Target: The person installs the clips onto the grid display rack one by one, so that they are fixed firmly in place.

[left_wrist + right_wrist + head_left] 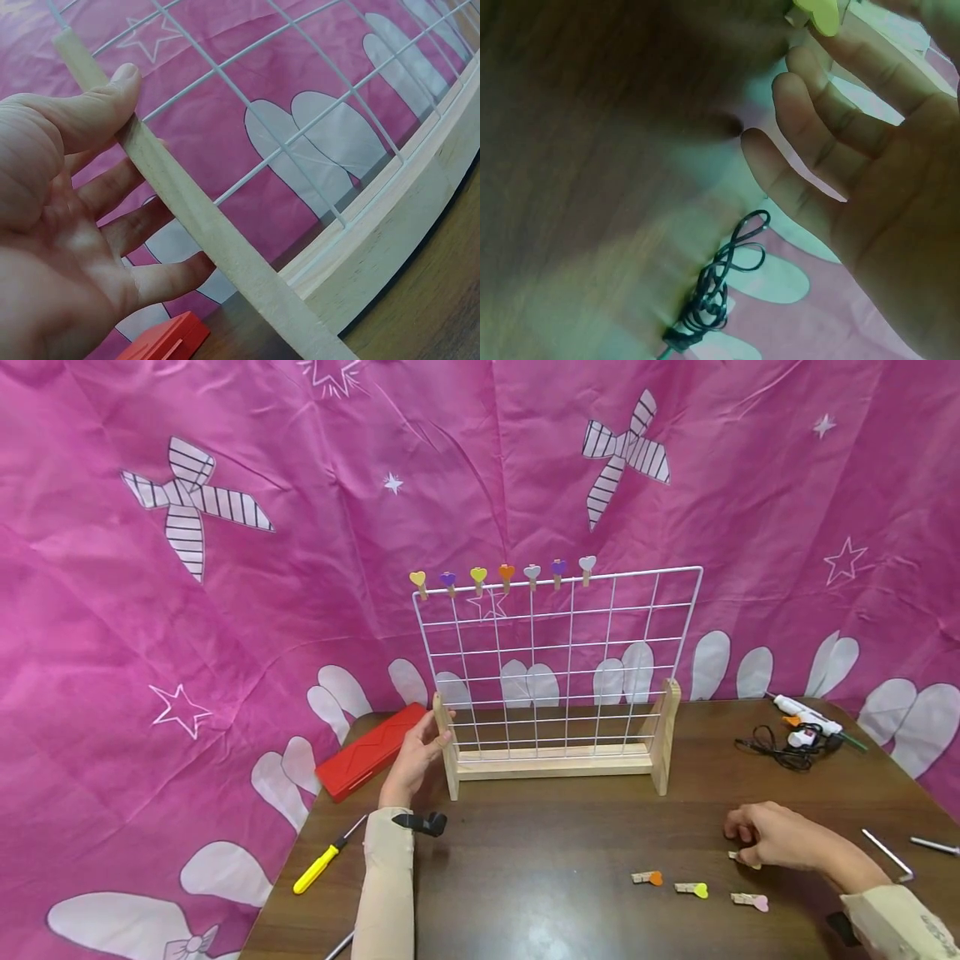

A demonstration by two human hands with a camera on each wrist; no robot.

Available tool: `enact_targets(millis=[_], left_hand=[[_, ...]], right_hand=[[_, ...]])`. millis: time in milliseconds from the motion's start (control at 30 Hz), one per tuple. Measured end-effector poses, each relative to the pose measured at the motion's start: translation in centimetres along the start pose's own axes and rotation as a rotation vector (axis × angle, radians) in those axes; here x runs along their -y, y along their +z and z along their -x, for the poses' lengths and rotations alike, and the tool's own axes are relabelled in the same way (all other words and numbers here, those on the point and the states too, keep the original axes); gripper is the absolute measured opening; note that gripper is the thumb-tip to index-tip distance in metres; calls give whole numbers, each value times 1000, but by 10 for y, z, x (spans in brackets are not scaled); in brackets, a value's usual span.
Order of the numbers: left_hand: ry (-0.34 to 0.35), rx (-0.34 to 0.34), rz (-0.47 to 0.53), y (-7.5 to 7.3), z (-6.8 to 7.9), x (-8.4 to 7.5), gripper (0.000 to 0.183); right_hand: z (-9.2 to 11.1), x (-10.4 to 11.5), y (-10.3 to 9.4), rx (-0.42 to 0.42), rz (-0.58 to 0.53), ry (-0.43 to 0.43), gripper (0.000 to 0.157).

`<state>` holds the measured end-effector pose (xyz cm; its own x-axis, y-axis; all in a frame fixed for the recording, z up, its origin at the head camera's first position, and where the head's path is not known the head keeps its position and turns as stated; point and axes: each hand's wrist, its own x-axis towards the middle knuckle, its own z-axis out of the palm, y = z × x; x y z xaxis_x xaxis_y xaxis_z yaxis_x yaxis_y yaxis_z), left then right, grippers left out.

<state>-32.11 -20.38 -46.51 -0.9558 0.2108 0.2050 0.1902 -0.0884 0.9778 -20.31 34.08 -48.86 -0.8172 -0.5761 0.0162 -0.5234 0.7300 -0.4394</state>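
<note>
A white wire grid rack point(555, 677) stands upright in a wooden base. Heart-topped mini clothespins point(507, 575) line the left and middle part of its top wire. My left hand point(420, 752) grips the left wooden upright point(187, 202), thumb in front and fingers behind. At the table's right side, my right hand point(780, 839) pinches a clothespin with a yellow heart point(823, 15) between thumb and forefinger, low over the tabletop. Close by lie three clothespins, with an orange heart point(656, 878), a yellow heart point(701, 890) and a pink heart point(761, 903).
Left of the rack are a red case point(371, 753) and a yellow-handled screwdriver point(318, 868). A white glue gun point(806, 714) with a coiled black cord point(783, 750) lies back right. An L-shaped metal key point(888, 853) is beyond my right hand. Pink cloth point(480, 460) hangs behind the table.
</note>
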Motion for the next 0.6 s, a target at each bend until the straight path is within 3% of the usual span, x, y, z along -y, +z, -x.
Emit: enact_targets(millis=[100, 333, 600], left_hand=[[-6, 15, -1, -1, 0, -1, 47], [10, 32, -16, 7, 8, -19, 49], [16, 38, -10, 6, 8, -18, 51]], right_hand=[[3, 1, 0, -14, 16, -1, 25], [14, 3, -3, 59, -42, 73, 35], [20, -1, -1, -4, -17, -11, 30]])
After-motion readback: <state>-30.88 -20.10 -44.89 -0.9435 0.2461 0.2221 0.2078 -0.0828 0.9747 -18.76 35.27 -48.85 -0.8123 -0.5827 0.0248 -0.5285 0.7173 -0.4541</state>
